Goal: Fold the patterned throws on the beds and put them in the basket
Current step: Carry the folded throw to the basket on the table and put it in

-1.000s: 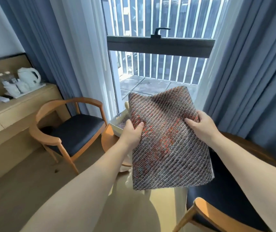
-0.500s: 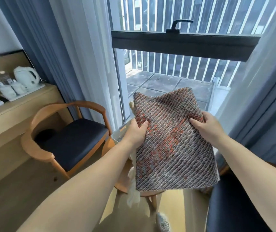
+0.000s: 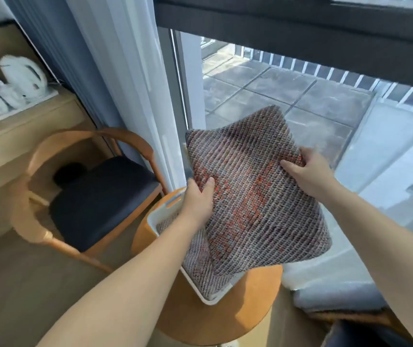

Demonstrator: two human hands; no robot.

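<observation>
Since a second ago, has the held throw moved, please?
Yes: the held throw has come forward and now hangs over the basket.

I can read no words, numbers or brand marks here. The throw (image 3: 258, 204) bears only its woven pattern; the kettle (image 3: 22, 76) on the worktop (image 3: 37, 121), far left of the throw, is too blurred to tell.
</observation>
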